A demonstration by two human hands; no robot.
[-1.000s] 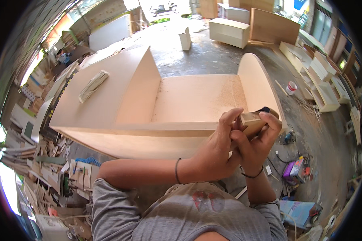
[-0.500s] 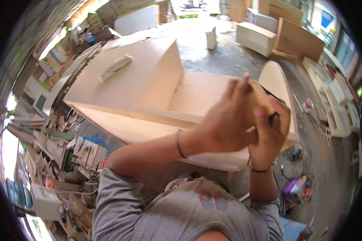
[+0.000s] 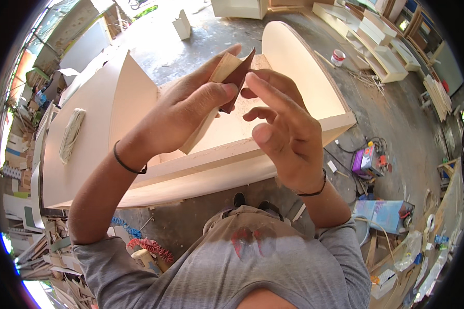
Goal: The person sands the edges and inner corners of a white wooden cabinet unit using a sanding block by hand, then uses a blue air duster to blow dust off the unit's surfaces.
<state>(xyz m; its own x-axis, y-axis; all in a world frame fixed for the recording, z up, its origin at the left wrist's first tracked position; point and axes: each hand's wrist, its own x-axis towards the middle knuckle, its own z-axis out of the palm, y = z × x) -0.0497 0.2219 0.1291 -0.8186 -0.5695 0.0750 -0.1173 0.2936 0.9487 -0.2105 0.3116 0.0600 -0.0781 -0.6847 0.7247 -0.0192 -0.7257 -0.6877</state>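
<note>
The folded sheet of sandpaper (image 3: pixel 235 77), tan on one face and dark reddish brown on the other, is raised in front of the person's chest, above the open wooden cabinet (image 3: pixel 201 149). The left hand (image 3: pixel 183 116) has it in its grip: the thumb presses on the near side and the fingers curl round the far side, so the grip is closed on the sheet. The sheet's pointed top corner sticks up just past the fingertips of that grip.

The right hand (image 3: pixel 286 139) is just to the right of the sheet, palm turned toward the person, fingers spread and loosely bent. Its upper fingertips lie against or very close to the dark edge of the sheet; whether they truly pinch it cannot be told, and this grip looks wide rather than clamped. Each wrist wears a thin dark band.

Below and behind both hands the pale cabinet lies on its back, with a rounded end panel to the right of the grip and an upright divider to its left. On the flat panel far left of the grip lies a long pale brush or pad (image 3: pixel 71 135). Lower right of the hands, on the concrete floor (image 3: pixel 392 123), sits a small purple and orange power tool (image 3: pixel 367 160) with a cable, and a blue box (image 3: pixel 384 213) nearer the person. Far beyond the grip stand pale shelf units (image 3: pixel 384 51) and a small white pot with a red rim (image 3: pixel 338 56).
</note>
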